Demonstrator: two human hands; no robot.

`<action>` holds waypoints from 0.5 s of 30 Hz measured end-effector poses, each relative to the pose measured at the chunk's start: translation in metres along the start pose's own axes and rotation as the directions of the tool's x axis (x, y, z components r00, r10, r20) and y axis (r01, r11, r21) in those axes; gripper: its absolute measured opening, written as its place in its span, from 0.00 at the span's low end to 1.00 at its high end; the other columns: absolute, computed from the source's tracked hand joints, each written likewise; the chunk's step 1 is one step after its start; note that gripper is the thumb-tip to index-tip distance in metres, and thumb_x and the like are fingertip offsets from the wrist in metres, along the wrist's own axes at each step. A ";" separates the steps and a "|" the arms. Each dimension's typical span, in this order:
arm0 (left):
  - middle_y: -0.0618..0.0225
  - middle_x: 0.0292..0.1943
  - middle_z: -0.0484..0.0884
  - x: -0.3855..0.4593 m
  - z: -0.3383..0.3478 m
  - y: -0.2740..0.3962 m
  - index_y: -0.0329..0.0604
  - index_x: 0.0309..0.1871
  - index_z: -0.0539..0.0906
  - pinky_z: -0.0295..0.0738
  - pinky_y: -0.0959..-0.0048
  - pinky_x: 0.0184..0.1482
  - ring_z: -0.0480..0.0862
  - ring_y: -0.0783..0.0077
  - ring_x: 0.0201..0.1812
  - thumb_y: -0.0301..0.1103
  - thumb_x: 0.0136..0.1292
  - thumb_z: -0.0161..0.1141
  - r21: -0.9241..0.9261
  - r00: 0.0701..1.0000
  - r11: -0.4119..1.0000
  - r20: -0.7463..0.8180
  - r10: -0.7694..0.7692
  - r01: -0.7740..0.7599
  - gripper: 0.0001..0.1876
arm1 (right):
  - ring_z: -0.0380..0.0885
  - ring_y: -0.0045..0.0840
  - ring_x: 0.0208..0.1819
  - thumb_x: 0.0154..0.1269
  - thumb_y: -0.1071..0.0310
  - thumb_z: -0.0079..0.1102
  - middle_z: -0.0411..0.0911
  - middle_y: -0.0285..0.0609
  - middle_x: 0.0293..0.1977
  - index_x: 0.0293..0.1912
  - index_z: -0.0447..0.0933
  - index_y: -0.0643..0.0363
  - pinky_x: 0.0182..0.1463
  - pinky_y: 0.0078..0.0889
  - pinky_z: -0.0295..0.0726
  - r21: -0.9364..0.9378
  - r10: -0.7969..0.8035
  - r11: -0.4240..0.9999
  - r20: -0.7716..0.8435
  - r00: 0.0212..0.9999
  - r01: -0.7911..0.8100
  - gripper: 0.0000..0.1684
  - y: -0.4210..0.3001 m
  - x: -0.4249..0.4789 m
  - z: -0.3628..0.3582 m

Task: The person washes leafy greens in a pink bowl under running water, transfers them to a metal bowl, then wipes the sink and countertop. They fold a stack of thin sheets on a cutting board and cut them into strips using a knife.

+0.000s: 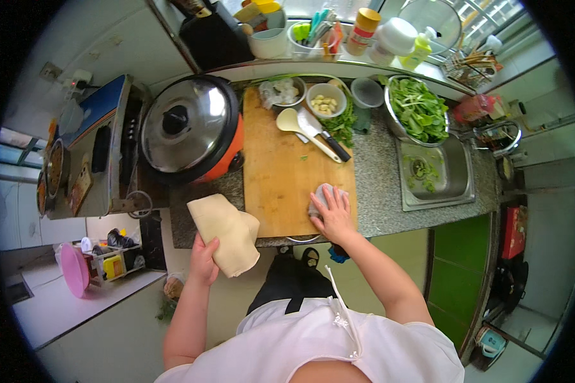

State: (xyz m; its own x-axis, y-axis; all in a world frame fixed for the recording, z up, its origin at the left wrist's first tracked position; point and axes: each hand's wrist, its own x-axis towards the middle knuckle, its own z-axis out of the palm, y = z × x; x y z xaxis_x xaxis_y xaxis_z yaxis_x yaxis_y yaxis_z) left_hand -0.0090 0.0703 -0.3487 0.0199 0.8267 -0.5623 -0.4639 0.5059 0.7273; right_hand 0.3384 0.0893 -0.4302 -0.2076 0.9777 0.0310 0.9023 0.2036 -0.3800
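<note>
My left hand [204, 258] grips a folded pale beige sheet, perhaps tofu skin or dough [226, 234], in front of the counter's edge. My right hand [336, 219] lies flat, fingers spread, on a grey cloth [319, 192], pressing it to the near right corner of a wooden cutting board [273, 191]. Farther back on the board are a cream ladle [289, 119] and a knife with a black handle [336, 147]. A few green scraps dot the wood. Behind them stands a white bowl of peeled garlic cloves [326, 104], with leafy herbs [341, 125] beside it.
An orange electric pan with a lid [187, 124] stands left of the board. On the right, a steel bowl of leafy greens [417, 110] rests at the back of the sink [450, 167]. A metal bowl with a plastic bag [282, 91] sits at the board's back.
</note>
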 end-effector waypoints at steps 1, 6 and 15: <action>0.58 0.63 0.72 -0.008 -0.009 0.001 0.41 0.68 0.62 0.70 0.58 0.66 0.74 0.59 0.63 0.20 0.69 0.46 0.004 0.999 1.000 -0.043 -0.004 0.004 0.24 | 0.54 0.57 0.70 0.54 0.64 0.67 0.56 0.55 0.70 0.70 0.60 0.45 0.69 0.58 0.58 -0.036 -0.050 0.998 -0.039 0.998 0.049 0.45 0.004 0.002 0.014; 0.58 0.64 0.71 -0.044 -0.049 -0.009 0.42 0.69 0.61 0.69 0.58 0.67 0.73 0.59 0.65 0.20 0.69 0.45 -0.038 0.992 0.999 -0.120 0.026 -0.031 0.25 | 0.54 0.55 0.71 0.54 0.68 0.64 0.58 0.54 0.69 0.66 0.63 0.57 0.69 0.59 0.57 0.071 -0.261 0.963 0.011 0.965 0.260 0.39 -0.006 0.013 0.067; 0.57 0.65 0.70 -0.058 -0.040 -0.019 0.42 0.69 0.61 0.68 0.56 0.68 0.72 0.58 0.66 0.19 0.69 0.45 -0.096 0.993 0.995 -0.116 0.023 -0.034 0.25 | 0.59 0.44 0.70 0.58 0.67 0.63 0.61 0.50 0.68 0.63 0.65 0.57 0.72 0.46 0.59 0.083 -0.206 0.974 -0.081 0.975 0.212 0.34 -0.052 0.170 0.087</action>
State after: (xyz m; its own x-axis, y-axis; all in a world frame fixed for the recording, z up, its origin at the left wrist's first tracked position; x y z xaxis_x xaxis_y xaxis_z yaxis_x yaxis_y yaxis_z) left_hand -0.0366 0.0030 -0.3450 -0.0938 0.8037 -0.5876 -0.5470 0.4515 0.7049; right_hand 0.2236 0.2401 -0.4853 -0.3575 0.9158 0.1833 0.8034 0.4016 -0.4397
